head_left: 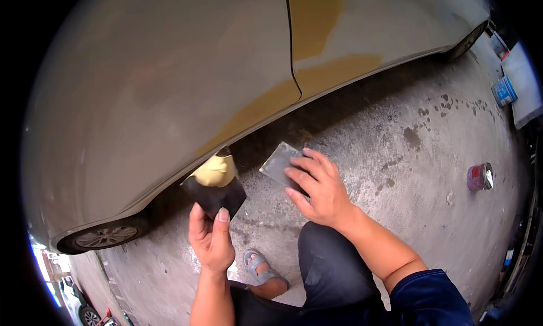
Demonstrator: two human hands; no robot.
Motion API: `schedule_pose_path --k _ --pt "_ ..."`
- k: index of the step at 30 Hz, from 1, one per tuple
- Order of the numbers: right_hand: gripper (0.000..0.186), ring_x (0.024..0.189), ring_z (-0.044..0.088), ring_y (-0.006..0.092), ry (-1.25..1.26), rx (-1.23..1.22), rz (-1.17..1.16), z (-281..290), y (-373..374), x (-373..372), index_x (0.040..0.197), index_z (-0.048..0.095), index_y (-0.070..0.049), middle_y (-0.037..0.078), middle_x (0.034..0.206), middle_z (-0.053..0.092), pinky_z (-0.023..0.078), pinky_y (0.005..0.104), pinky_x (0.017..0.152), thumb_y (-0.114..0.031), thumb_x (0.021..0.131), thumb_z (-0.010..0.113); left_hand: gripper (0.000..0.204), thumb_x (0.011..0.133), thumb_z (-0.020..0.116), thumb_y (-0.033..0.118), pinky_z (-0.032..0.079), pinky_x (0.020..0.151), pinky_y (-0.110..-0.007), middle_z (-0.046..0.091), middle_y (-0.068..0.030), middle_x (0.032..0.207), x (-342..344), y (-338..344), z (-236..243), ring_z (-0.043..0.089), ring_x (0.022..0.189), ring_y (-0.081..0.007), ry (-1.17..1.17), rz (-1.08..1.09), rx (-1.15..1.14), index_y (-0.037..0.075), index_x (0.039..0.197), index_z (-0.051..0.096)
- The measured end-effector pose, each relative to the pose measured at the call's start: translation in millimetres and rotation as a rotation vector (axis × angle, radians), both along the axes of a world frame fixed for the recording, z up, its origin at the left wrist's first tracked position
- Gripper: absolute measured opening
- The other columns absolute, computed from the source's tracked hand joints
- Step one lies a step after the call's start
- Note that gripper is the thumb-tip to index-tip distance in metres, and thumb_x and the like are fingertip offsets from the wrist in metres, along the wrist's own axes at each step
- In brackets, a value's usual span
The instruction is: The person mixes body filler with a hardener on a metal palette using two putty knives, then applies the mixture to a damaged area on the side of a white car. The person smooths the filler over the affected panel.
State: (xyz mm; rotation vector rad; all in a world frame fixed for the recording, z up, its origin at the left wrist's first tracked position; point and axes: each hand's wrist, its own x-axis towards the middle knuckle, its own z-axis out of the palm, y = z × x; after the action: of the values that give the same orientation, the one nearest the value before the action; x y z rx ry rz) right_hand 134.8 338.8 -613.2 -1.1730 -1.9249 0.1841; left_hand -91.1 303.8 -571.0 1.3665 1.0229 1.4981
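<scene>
My left hand (213,238) grips the lower edge of a dark flat plate (212,197), thumb on top. A lump of pale yellow body filler (216,171) sits on the plate's far end. In my right hand (321,187) is a thin grey spreader (279,163), pinched with the fingers along its right side. Spreader and plate are apart. Just beyond both hands stands the side of a grey-beige car (164,82). Dried yellow-brown filler patches (261,107) run along its lower door edge and across the door seam.
A car wheel (107,235) is at the lower left. On the concrete floor (362,156), marked with dark stains, stand a small red-purple can (479,177) and a blue can (504,91) at the right. My sandalled foot (263,267) is below. Another car (79,303) shows at the lower-left rim.
</scene>
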Motion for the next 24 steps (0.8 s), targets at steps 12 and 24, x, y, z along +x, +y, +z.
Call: schedule_pose_path --k 12,24 --pt "0.055 0.125 0.036 0.0354 0.024 0.271 -0.353 -58.9 111.2 -36.2 0.129 0.055 -0.016 0.006 0.143 0.039 0.032 0.0476 0.095 -0.012 0.076 0.067 0.057 0.085 0.055 -0.004 0.04 0.105 -0.041 0.051 -0.0109 0.133 -30.4 -16.4 -34.9 0.051 0.121 -0.0246 -0.241 0.148 -0.326 0.002 0.139 0.037" --pt "0.051 0.124 0.035 0.0356 -0.032 0.221 -0.418 -73.4 116.0 -45.8 0.126 0.058 -0.018 0.005 0.142 0.041 0.031 0.0473 0.093 -0.011 0.076 0.064 0.057 0.084 0.056 -0.004 0.041 0.105 -0.042 0.051 -0.0122 0.133 -39.8 -14.0 -43.8 0.052 0.121 -0.0257 -0.259 0.136 -0.39 0.002 0.138 0.038"
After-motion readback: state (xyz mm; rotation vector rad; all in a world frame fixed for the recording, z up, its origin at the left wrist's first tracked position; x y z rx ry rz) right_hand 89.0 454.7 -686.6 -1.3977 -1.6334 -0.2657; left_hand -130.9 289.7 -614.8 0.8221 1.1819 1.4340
